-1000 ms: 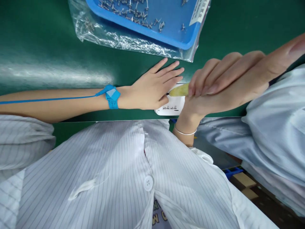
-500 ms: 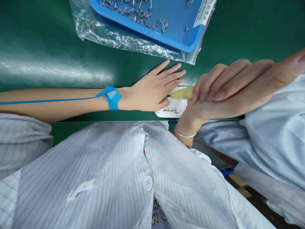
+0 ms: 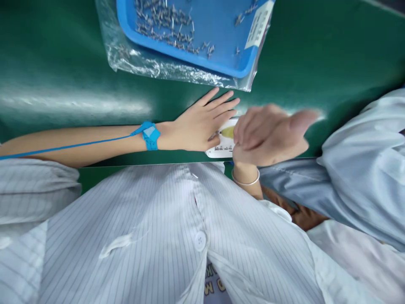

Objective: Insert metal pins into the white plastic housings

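Near the table edge, the right hand grips a yellow handle.

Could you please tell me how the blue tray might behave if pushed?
The blue tray would probably stay stiff, judging by its smooth raised rim. The metal parts lying loose inside may shift. The crinkled plastic bag apparently under it might bunch or slide.

Single head-worn view, facing forward and steeply down, close above the left hand near mid-frame, blurred right hand perhaps nearer the lens, striped shirt filling the frame below them, blue tray beyond them cropped at top
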Tool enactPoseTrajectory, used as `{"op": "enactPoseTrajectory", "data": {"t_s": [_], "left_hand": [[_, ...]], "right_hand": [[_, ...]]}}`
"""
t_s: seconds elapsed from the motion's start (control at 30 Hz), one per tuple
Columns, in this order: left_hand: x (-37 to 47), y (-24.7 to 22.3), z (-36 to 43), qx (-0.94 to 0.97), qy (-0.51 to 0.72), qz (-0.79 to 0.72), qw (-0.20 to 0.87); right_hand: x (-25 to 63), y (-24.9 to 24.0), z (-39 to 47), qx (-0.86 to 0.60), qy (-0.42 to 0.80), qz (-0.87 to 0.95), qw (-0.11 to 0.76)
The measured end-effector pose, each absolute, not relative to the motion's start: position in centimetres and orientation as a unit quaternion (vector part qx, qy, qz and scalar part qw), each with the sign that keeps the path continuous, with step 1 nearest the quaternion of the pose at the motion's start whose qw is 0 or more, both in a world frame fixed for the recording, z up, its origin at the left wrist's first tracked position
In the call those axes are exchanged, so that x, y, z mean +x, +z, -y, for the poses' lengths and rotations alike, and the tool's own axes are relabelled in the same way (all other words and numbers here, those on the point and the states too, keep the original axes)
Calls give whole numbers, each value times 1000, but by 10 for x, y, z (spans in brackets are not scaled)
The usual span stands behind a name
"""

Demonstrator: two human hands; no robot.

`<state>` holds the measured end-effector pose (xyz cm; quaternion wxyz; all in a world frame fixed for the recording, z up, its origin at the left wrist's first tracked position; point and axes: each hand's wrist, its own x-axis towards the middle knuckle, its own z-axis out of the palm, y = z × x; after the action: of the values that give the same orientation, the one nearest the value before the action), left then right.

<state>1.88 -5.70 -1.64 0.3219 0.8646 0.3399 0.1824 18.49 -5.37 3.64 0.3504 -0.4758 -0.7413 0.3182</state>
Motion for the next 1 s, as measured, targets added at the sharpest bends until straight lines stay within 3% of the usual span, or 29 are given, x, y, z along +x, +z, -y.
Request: {"op": "enactPoseTrajectory", "data": {"t_s": [0.1,0.13,0.27,0.43,0.7,0.87,1.0], "left_hand": [[19,-15,59,865,196,-342,310],[19,-13,59,865,199,-343,308],[18,-10,60,863,194,-348,309],[18,-11,59,865,194,-349,303],[18,-14,60,877,192,-346,274],[17,-9,59,879,178,-338,287],[17,-5,57,879,171,-315,316]], "right_hand": [[172,39,69,-389,346,649,554],[170,40,71,-366,363,636,575],[179,43,67,-342,404,612,588],[186,43,61,-411,357,635,547],[163,48,49,-333,372,589,636],[164,49,62,-357,355,626,595],[181,26,92,-341,292,771,452]]}}
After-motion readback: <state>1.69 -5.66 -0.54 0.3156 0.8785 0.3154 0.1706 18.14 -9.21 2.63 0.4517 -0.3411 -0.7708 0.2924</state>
